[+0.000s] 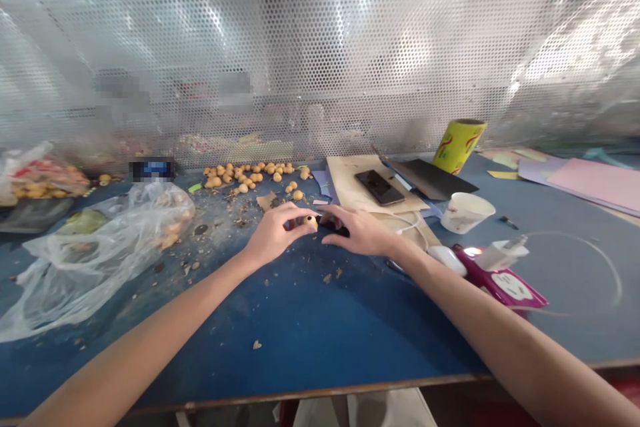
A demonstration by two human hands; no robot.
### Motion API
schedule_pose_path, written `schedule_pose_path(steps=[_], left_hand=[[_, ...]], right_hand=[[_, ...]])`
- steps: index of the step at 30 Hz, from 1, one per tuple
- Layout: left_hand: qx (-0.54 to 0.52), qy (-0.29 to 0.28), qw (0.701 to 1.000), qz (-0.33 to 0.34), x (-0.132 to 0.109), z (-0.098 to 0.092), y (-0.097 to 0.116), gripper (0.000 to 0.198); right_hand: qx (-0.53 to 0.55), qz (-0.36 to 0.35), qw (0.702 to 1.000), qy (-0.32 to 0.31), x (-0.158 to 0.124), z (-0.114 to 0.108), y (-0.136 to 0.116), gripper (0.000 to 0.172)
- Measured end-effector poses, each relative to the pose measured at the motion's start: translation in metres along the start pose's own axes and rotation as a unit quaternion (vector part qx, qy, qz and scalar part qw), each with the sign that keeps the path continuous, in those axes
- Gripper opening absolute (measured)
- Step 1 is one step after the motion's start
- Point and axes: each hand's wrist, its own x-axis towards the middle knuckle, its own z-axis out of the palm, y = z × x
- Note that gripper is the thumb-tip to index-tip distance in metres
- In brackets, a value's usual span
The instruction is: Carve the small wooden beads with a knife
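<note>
My left hand (274,232) pinches a small yellow-brown gourd (311,221) between thumb and fingers, with a dark round spot on the gourd's top. Close on its right, my right hand (357,230) is curled around a dark object (342,229), perhaps a tool, mostly hidden by the fingers. The hands are nearly touching above the blue table (300,320). Several similar small gourds (253,177) lie in a loose group behind my left hand. Crumbs and dark bits are scattered on the table to the left.
Clear plastic bags (100,247) lie at left. Brown paper (345,177) bears a phone (379,187). At right are a white cup (466,212), a yellow roll (459,145), a purple power strip (520,287) with cables, and coloured paper (595,180). A perforated metal screen (310,33) stands behind.
</note>
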Motion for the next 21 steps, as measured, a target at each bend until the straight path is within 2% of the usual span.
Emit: schedule_pose_path(steps=[1, 4, 7, 10, 11, 13, 15, 18, 21], left_hand=[[-0.006, -0.01, 1.0, 0.001, 0.004, 0.001, 0.003, 0.029], [-0.01, -0.049, 0.999, 0.02, 0.018, -0.003, 0.014, 0.028], [0.028, -0.122, 0.991, 0.055, 0.036, -0.017, 0.024, 0.029], [0.046, -0.207, 0.976, 0.058, 0.061, -0.033, 0.022, 0.032], [0.052, -0.215, 0.974, 0.057, 0.071, -0.035, 0.017, 0.033], [0.087, -0.173, 0.98, 0.045, 0.093, -0.034, 0.001, 0.037], [0.154, -0.128, 0.979, 0.031, 0.114, -0.024, -0.019, 0.034], [0.285, -0.124, 0.95, 0.005, 0.14, -0.002, -0.047, 0.029], [0.319, -0.13, 0.939, -0.018, 0.158, 0.018, -0.066, 0.032]], right_hand=[[0.004, -0.007, 1.0, 0.003, 0.0, 0.002, -0.002, 0.06], [0.031, -0.003, 0.999, 0.028, -0.001, 0.006, -0.006, 0.04], [0.091, -0.008, 0.995, 0.031, -0.002, 0.002, -0.008, 0.029], [0.092, -0.017, 0.995, 0.034, -0.003, -0.004, -0.008, 0.02], [0.073, -0.022, 0.997, 0.029, -0.003, -0.006, -0.008, 0.016], [0.024, -0.039, 0.999, 0.0, -0.004, -0.007, -0.008, 0.009], [-0.012, -0.053, 0.998, -0.039, -0.004, -0.006, -0.008, 0.009], [-0.023, -0.055, 0.996, -0.071, -0.005, -0.003, -0.009, 0.015], [-0.027, -0.056, 0.995, -0.08, -0.006, -0.002, -0.012, 0.016]])
